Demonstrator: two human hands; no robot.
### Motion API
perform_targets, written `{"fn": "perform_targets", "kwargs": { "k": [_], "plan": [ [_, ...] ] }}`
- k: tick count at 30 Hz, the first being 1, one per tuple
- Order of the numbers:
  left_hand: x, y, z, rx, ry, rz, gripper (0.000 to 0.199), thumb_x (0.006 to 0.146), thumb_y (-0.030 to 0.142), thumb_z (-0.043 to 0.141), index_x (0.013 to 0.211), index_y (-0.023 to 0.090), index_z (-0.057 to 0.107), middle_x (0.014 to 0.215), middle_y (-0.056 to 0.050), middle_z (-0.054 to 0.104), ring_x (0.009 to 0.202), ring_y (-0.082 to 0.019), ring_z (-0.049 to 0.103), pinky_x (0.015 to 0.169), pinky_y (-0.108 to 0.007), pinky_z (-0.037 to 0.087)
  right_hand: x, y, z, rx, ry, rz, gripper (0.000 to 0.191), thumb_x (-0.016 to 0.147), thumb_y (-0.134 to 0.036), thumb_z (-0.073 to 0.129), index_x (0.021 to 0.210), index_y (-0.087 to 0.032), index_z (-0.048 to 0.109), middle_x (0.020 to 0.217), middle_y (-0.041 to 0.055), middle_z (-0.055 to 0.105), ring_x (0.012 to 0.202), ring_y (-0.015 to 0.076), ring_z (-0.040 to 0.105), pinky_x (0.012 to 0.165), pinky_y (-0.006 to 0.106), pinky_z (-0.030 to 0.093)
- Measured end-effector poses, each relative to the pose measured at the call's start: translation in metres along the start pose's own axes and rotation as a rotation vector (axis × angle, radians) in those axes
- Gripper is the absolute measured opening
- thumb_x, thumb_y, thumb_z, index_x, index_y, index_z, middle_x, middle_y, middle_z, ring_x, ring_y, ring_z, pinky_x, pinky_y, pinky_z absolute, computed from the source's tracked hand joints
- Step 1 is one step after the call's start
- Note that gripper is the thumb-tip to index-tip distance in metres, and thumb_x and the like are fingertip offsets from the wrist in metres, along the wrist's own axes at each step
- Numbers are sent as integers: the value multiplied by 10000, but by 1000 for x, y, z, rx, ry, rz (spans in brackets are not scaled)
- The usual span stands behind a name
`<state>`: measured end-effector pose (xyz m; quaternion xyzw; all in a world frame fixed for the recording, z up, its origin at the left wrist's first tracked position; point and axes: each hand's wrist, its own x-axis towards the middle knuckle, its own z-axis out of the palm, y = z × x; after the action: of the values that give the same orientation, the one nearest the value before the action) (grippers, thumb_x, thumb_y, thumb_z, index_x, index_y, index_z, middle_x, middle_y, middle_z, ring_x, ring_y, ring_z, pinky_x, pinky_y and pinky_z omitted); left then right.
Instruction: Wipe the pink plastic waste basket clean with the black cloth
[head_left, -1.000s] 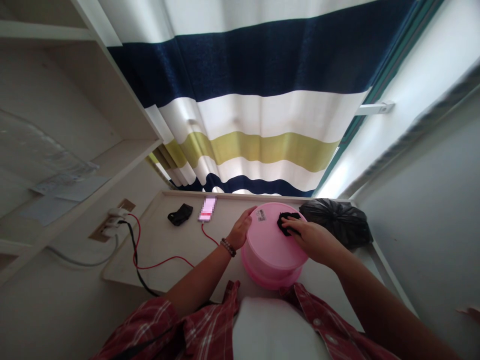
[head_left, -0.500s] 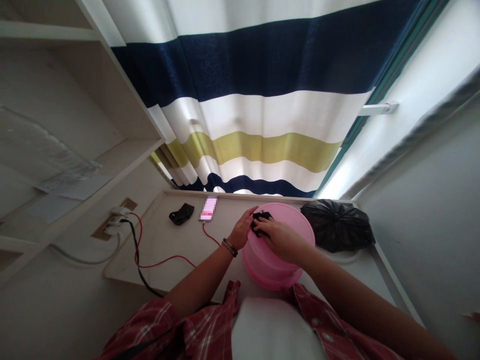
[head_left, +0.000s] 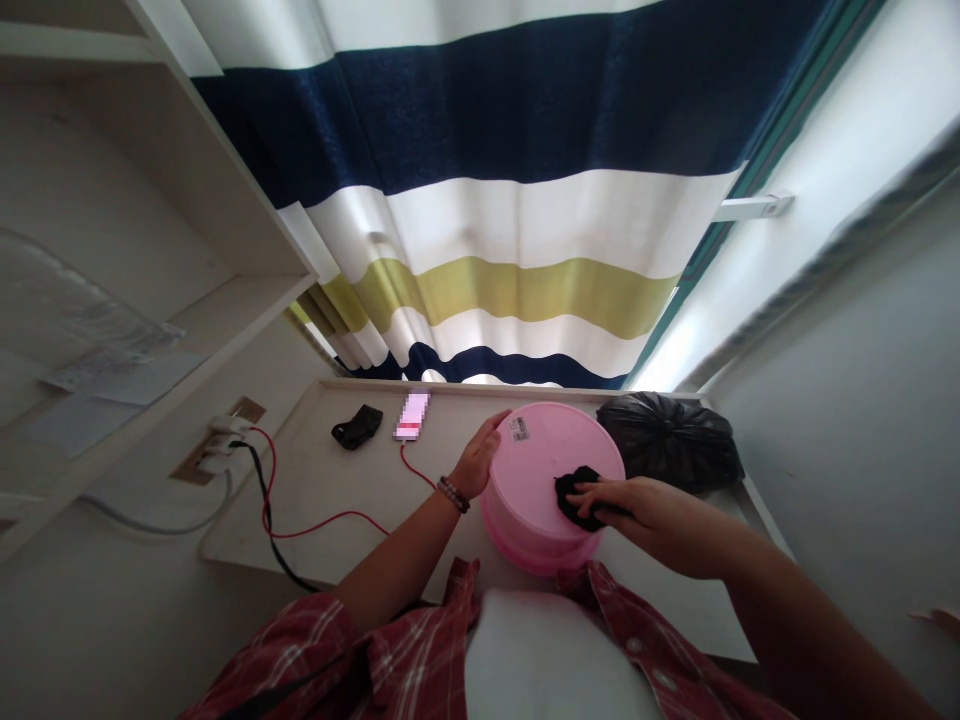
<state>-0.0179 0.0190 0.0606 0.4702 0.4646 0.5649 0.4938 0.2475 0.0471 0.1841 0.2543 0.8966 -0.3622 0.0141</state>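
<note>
A round pink container (head_left: 541,470) stands on the white desk in front of me, a small barcode label (head_left: 520,429) near the upper left of its flat top. My left hand (head_left: 478,458), with a beaded bracelet at the wrist, grips the container's left side. Under the fingers of my right hand (head_left: 626,500) a black cloth (head_left: 571,494) is pressed on the lower right part of the pink top.
A tied black plastic bag (head_left: 671,440) sits right of the container. Left are a small black item (head_left: 358,427) and a phone (head_left: 412,415) on a red cable. Plugs fill a wall socket (head_left: 217,440). Shelves (head_left: 255,300) stand left, a striped curtain (head_left: 525,240) hangs behind.
My right hand has moved with the black cloth from the upper left of the pink top to its lower right, uncovering the label. My left hand stays at the container's left side.
</note>
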Motion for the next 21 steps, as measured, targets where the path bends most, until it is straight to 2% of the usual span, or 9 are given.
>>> {"fn": "perform_targets", "kwargs": {
  "k": [3,8,11,13,17,21],
  "plan": [
    [0,0,0,-6,-4,-8,473,897,418,390,1322,212,418,1327,-83,479,1208,-236,454,1058,-427,323,-4,17,-6,3,78,69,338,921,-312,361,1149,-292,610,1287,-21,558,1205,199,497,1039,367,369],
    [2,-4,1,-17,0,-11,470,899,419,384,1317,207,420,1312,-85,492,1196,-236,469,1056,-438,327,14,40,1,1,288,73,318,920,-312,357,1066,-256,634,1274,-6,570,1251,208,445,1134,425,179],
    [3,-6,0,-17,7,-8,472,895,425,392,1312,207,427,1316,-86,490,1196,-240,471,1059,-445,323,35,49,10,12,452,95,323,919,-291,352,1090,-240,621,1281,13,564,1259,200,436,1136,422,183],
    [2,-6,0,-15,6,-4,473,889,429,407,1307,210,436,1319,-85,489,1203,-242,467,1067,-445,312,51,51,15,-11,509,98,322,912,-270,361,1101,-231,619,1275,30,568,1260,206,434,1131,432,198],
    [2,-5,0,-5,4,12,479,889,433,402,1310,206,432,1325,-86,486,1218,-242,456,1084,-449,290,81,41,26,-97,514,43,343,896,-228,382,1154,-216,607,1285,58,557,1281,226,406,1109,445,245],
    [2,-2,0,17,8,44,468,892,410,405,1308,196,436,1345,-76,468,1272,-228,399,1122,-419,239,95,11,42,-113,462,-71,403,893,-214,390,1269,-180,532,1305,81,538,1283,221,402,1094,420,284]
  ]
}}
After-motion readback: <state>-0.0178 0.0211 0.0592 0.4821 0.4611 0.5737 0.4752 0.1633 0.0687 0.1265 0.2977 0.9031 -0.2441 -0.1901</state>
